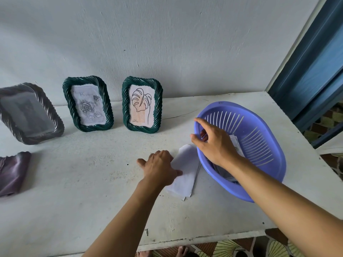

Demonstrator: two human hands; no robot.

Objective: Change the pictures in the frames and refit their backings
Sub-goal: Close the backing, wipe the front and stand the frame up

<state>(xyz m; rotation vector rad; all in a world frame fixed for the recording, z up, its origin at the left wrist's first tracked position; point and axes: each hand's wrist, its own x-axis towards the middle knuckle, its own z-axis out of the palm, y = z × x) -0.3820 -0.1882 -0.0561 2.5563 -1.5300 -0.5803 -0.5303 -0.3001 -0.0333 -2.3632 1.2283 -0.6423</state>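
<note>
1. Head view, nearest: the left hand (159, 168) lies flat on a small stack of white sheets (185, 173) on the bench (92, 182), grip wide and holding nothing. I cannot count the sheets.
2. The right hand (211, 140) reaches into the one blue basket (269, 145), fingers curled at its near rim. Whether its grip holds anything cannot be told, and it hides most of the papers (235, 143) inside.
3. One purple cloth (13, 173) is cut off at the left edge.
4. Three frames stand near the wall (167, 43): the rose frame (88, 103) and leaf frame (142, 104) upright, the grey frame (29, 114) tilted, blurred, its picture unreadable.

Frames (142, 104) behind, basket (232, 106) right; tabletop (74, 182) between lies open.
</note>
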